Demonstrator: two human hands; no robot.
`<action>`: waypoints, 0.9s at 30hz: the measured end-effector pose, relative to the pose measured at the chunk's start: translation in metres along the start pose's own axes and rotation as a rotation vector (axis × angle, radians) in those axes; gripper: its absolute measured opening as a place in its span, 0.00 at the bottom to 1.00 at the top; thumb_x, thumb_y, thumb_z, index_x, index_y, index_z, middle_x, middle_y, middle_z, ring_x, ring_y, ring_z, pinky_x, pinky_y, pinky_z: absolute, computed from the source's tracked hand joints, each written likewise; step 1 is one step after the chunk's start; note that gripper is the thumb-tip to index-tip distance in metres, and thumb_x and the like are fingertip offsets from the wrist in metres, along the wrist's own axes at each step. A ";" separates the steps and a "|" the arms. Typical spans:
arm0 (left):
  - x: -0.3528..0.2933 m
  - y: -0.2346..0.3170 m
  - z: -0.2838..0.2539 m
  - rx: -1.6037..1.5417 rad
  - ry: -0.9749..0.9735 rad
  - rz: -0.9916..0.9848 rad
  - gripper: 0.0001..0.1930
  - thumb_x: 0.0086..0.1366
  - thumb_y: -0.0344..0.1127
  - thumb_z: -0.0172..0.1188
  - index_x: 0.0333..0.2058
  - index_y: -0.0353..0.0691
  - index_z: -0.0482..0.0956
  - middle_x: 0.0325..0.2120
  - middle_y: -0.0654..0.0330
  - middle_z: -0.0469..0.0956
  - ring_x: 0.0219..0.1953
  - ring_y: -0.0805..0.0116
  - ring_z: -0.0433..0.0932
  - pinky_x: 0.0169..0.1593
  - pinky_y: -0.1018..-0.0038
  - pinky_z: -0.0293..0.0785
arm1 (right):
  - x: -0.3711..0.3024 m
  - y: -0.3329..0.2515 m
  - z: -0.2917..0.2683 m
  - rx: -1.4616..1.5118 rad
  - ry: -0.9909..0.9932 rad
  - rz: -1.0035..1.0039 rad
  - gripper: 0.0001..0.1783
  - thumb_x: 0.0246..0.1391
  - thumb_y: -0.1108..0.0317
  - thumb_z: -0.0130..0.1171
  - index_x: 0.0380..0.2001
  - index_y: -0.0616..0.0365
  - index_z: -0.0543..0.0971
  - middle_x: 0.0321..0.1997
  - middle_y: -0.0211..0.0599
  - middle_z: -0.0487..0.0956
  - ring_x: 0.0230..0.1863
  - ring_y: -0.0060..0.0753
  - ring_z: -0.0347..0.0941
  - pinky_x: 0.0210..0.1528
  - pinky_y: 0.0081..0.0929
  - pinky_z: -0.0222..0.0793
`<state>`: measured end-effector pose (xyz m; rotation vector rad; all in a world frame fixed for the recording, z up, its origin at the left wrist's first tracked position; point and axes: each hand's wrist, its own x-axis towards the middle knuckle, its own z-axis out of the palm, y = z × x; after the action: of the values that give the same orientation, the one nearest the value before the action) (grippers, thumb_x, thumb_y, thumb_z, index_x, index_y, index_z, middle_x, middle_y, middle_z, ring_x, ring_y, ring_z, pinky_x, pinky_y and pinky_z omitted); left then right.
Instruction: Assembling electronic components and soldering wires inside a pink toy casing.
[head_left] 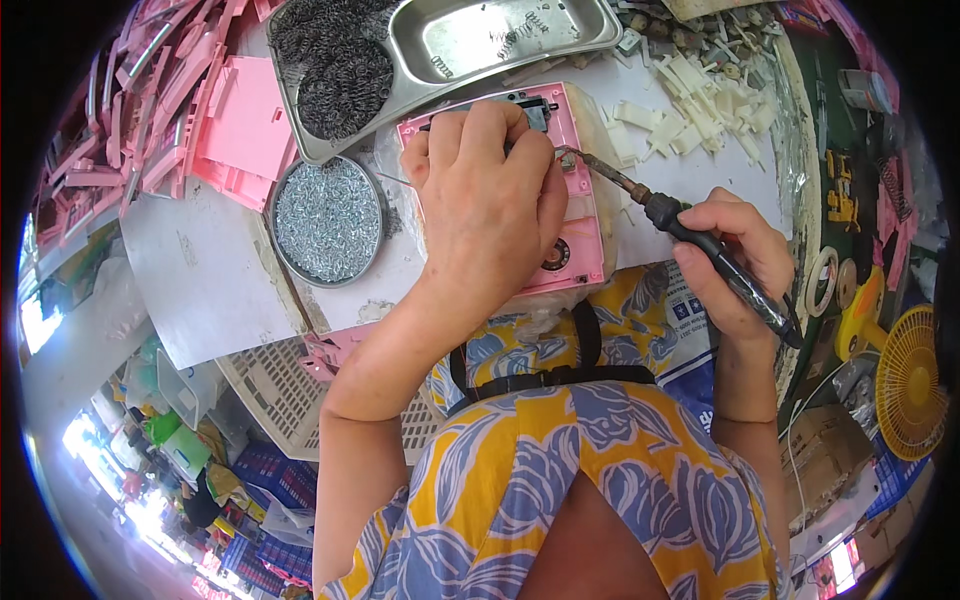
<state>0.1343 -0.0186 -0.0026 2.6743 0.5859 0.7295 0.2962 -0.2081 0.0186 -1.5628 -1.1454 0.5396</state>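
Observation:
A pink plastic casing (588, 236) lies on the worktop in front of me, with a round dark part (556, 254) at its near end and a dark mechanism (537, 113) along its far edge. Over the casing's left half rests my left hand (485, 195), its fingers bent and drawn together; what they grip is hidden beneath them. My right hand (735, 262) is wrapped round the black handle of a soldering iron (664, 210). The iron's bent metal tip reaches the inside of the casing, close beside my left fingertips.
A metal tray (400, 72) at the back holds black springs (330, 65) and a few loose ones. Left of the casing stands a round dish (381, 228) of small silvery pieces. Pink panels (240, 130) pile up far left, white plastic pieces (690, 105) far right. A yellow fan (910, 380) stands right.

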 end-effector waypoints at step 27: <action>0.001 0.003 -0.003 0.073 -0.028 0.004 0.08 0.53 0.35 0.70 0.32 0.45 0.82 0.38 0.62 0.74 0.43 0.59 0.71 0.48 0.61 0.59 | -0.004 0.002 -0.011 0.046 0.077 -0.003 0.15 0.52 0.77 0.70 0.43 0.64 0.80 0.30 0.32 0.77 0.29 0.19 0.66 0.31 0.18 0.58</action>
<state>0.1342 -0.0204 0.0013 2.7482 0.6121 0.6833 0.3036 -0.2169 0.0194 -1.5296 -1.0698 0.4965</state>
